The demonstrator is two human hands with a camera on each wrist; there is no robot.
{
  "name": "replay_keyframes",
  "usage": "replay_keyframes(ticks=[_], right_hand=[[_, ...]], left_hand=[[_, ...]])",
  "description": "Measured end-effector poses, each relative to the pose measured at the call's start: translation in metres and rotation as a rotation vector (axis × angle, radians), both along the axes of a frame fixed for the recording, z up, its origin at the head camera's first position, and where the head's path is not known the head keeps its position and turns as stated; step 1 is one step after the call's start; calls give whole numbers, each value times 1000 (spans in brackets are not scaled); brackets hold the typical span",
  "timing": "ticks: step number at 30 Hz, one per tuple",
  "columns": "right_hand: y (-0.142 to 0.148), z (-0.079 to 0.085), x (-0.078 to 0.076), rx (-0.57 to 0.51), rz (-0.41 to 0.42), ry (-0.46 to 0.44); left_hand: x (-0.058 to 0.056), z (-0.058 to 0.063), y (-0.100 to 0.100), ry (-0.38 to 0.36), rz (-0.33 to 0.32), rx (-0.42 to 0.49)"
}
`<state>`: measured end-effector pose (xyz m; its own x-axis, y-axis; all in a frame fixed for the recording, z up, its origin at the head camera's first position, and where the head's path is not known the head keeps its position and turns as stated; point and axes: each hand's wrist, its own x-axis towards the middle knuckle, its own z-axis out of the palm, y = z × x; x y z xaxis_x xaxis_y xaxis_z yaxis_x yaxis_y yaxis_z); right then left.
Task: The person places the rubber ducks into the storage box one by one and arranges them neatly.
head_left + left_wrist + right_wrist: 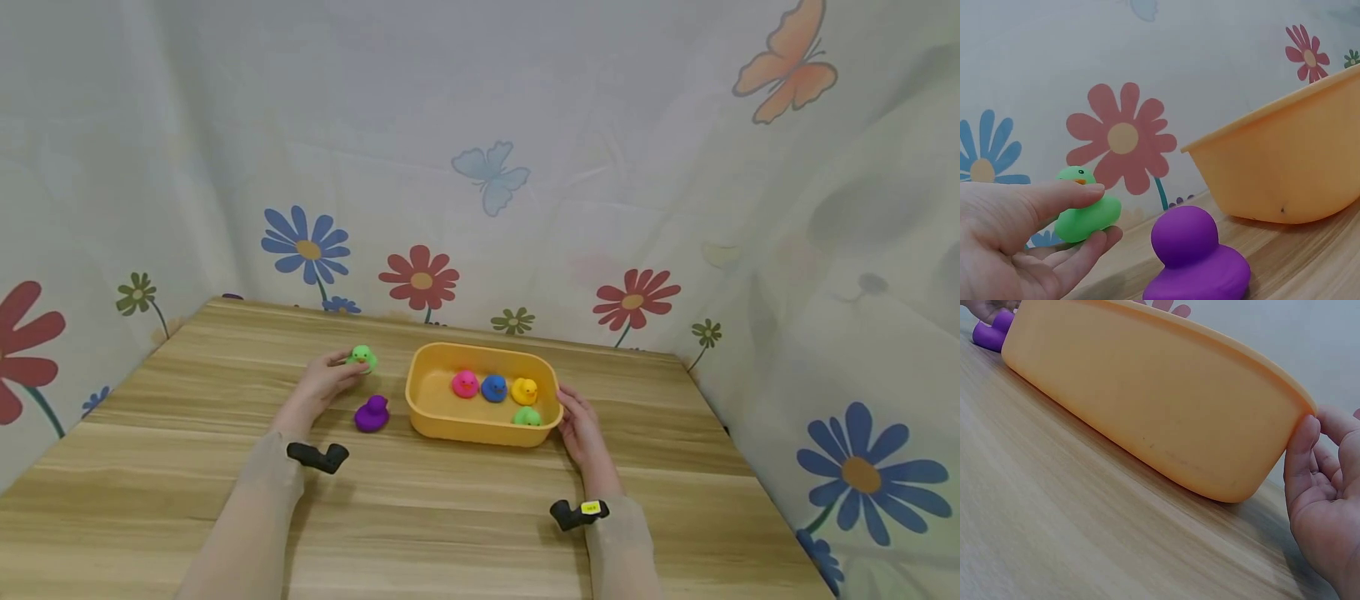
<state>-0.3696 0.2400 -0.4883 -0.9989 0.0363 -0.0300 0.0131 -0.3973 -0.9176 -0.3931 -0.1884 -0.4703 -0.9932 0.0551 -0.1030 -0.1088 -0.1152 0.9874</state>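
A green rubber duck (1088, 219) is pinched between the thumb and fingers of my left hand (324, 383). In the left wrist view it is tilted, with its head partly behind the thumb. Close by on the table sits a purple rubber duck (372, 414), between my left hand and a yellow-orange plastic tub (472, 430). My right hand (581, 423) grips the tub's right end, thumb and forefinger at the rim (1300, 394). Inside the tub are a pink duck (465, 384), a blue duck (494, 388), a yellow duck (524, 391) and another green duck (527, 416).
The tub stands on a wood-grain table (450, 517), toward its back edge. Behind and beside the table hangs a pale cloth (360, 108) printed with flowers and butterflies. A black wrist mount (318, 457) sits on the left sleeve, another black mount (577, 515) on the right.
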Motion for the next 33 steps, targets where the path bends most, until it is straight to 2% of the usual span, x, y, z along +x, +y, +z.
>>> replay_keyframes(ticks=[6, 13, 20, 27, 33], right_hand=[[-1, 0, 0, -8, -1, -4], [-1, 0, 1, 16, 10, 7], [-2, 0, 1, 3, 8, 0], [-2, 1, -1, 10, 6, 6], [0, 2, -2, 20, 3, 1]], left_hand=[[0, 2, 1, -20, -10, 8], [-1, 6, 6, -9, -39, 17], [2, 16, 16, 7, -67, 40], [2, 31, 32, 23, -97, 105], [0, 44, 55, -3, -119, 18]])
